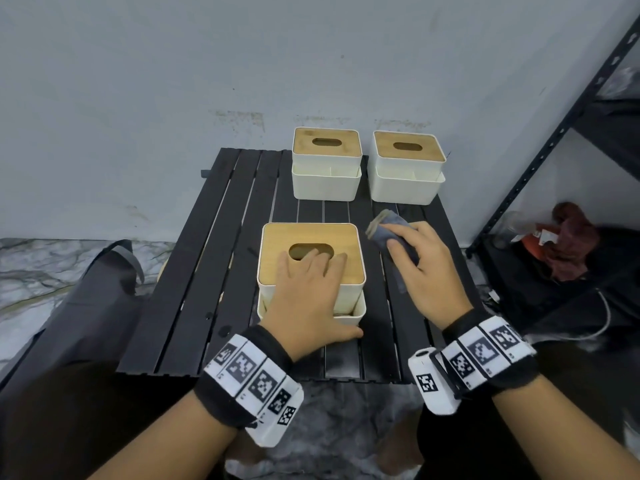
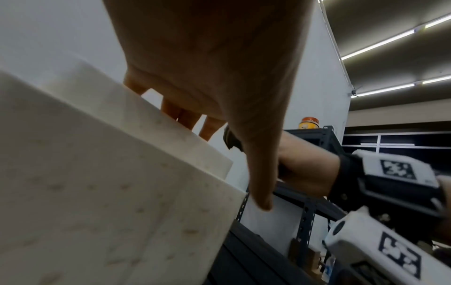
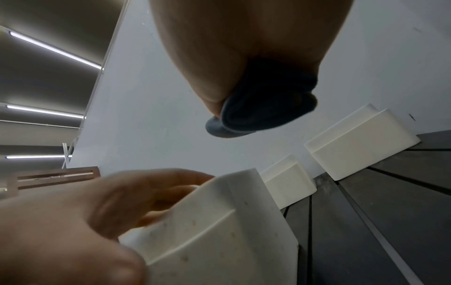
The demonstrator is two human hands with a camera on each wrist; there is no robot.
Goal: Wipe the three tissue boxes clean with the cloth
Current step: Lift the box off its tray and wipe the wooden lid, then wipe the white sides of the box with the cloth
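Your left hand (image 1: 308,296) lies flat, fingers straight, on the near tissue box (image 1: 311,268), fingertips at its oval slot, whose long axis runs left-right. Your right hand (image 1: 426,268) pinches the bunched grey cloth (image 1: 386,226) just right of it. Three boxes total on the black slatted table (image 1: 194,271): two far (image 1: 325,164) (image 1: 407,168), side by side. Contents not visible.

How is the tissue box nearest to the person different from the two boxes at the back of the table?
The near tissue box has the left hand resting flat on its lid; the two back boxes are untouched. The near box's white side shows small brownish specks in the wrist views; the back boxes' sides look plain. The cloth, in the right hand, is beside the near box. All three share wooden lids and white bodies.
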